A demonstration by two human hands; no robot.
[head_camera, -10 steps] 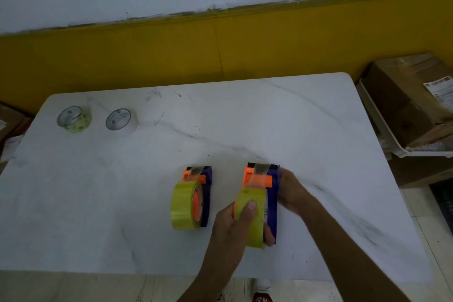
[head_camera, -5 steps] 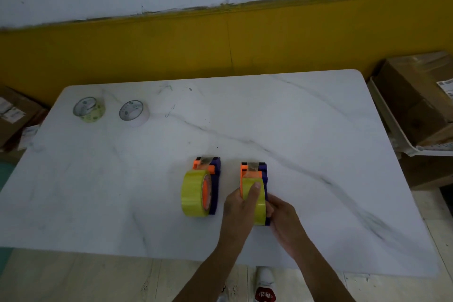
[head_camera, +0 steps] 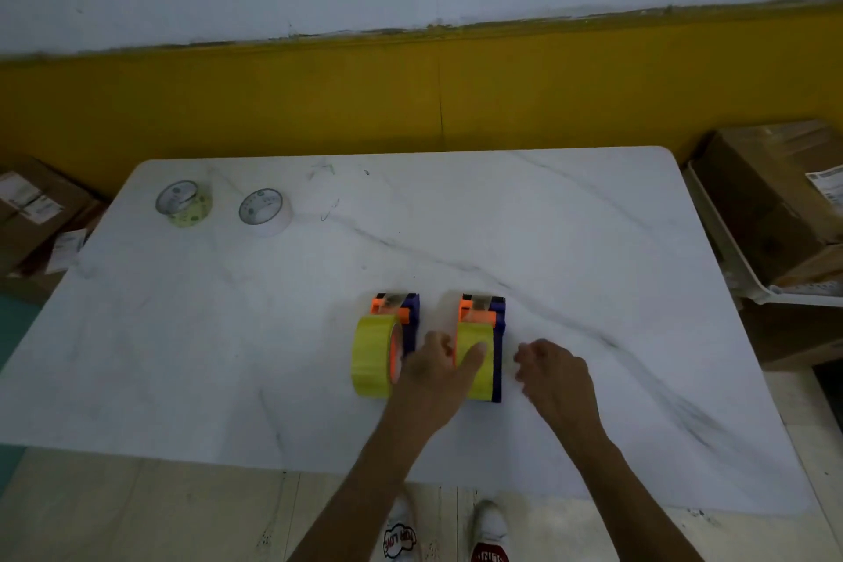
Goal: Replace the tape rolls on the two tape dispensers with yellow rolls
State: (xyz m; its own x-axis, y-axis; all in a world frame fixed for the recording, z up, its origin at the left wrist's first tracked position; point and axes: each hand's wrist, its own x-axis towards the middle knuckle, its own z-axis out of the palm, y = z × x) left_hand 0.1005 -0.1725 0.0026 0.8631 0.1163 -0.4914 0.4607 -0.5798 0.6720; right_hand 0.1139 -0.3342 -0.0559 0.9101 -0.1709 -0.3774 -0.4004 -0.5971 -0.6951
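Observation:
Two orange-and-blue tape dispensers stand side by side on the white marble table (head_camera: 593, 242), each carrying a yellow roll. The left dispenser (head_camera: 408, 310) holds a yellow roll (head_camera: 372, 356) that nothing touches. The right dispenser (head_camera: 497, 319) holds a yellow roll (head_camera: 479, 379). My left hand (head_camera: 438, 374) lies between the two dispensers, its thumb resting on the right roll's top. My right hand (head_camera: 554, 374) hovers just right of the right dispenser, fingers loosely curled, holding nothing and apart from the dispenser.
Two used clear tape rolls lie at the table's far left: a greenish one (head_camera: 184, 203) and a whitish one (head_camera: 264, 210). Cardboard boxes sit on the floor at the left (head_camera: 32, 205) and in a white tray at the right (head_camera: 775, 196).
My right hand has let go of the right dispenser and drawn back to the right. My left hand has loosened its grip on the right roll, only the thumb still on it.

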